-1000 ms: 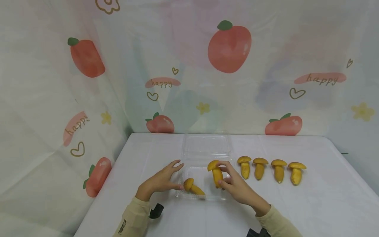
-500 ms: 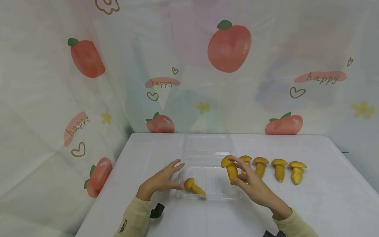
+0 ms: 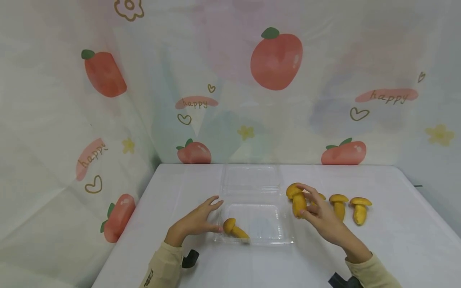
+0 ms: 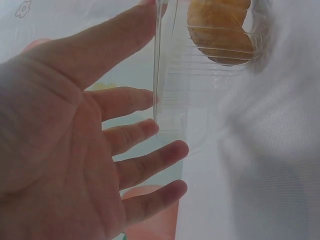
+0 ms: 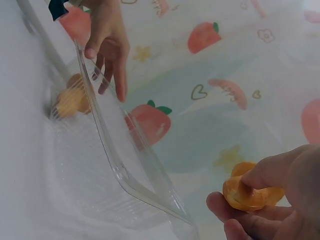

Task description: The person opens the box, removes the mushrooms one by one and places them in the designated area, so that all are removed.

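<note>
My right hand (image 3: 325, 220) pinches a yellow mushroom (image 3: 298, 202) between thumb and fingers, raised right of the clear plastic container (image 3: 288, 230). Its cap points up. In the right wrist view the held mushroom (image 5: 245, 192) shows between my fingertips. My left hand (image 3: 196, 220) is spread at the container's left side, thumb at the rim; the left wrist view shows its fingers nearly straight. Another mushroom (image 3: 235, 230) lies tilted inside the container's left front corner, seen through the plastic (image 4: 220, 30) from my left wrist.
Behind the container's base its clear lid (image 3: 252, 178) lies folded back. To the right, a row of mushrooms stretches over the white table (image 3: 396, 248): one (image 3: 319, 196) partly behind my right hand, then two more (image 3: 339, 206) (image 3: 360, 210). A printed cloth wall (image 3: 230, 80) rises behind.
My right hand has carried its mushroom rightward, from over the container to in front of the row, now covering the row's left end. The left hand and the mushroom inside stay put.
</note>
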